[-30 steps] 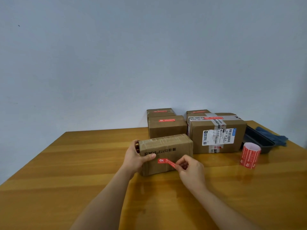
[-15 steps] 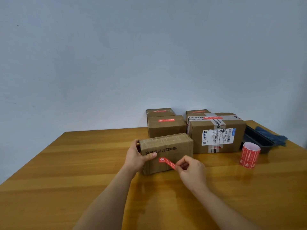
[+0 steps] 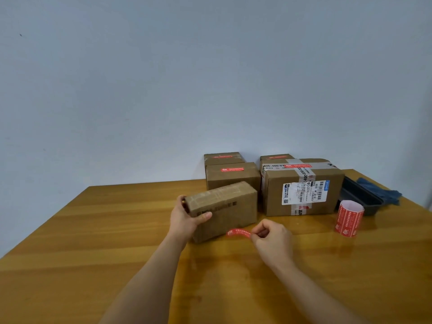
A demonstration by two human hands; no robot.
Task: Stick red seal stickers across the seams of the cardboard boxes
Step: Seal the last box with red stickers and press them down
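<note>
Gripping the near cardboard box [image 3: 224,209] at its left end, left hand [image 3: 184,220] has its thumb curled over the front face, fingers wrapped behind. Right hand [image 3: 272,239] pinches one end of a red seal sticker [image 3: 238,233] between thumb and forefinger tips, other fingers curled in. Sticker hangs free just in front of the box's lower front edge, above the desk [image 3: 117,230]. Half a second earlier it lay against the front face; box now tilted, turned rightward

Even, soft light; slight blur
</note>
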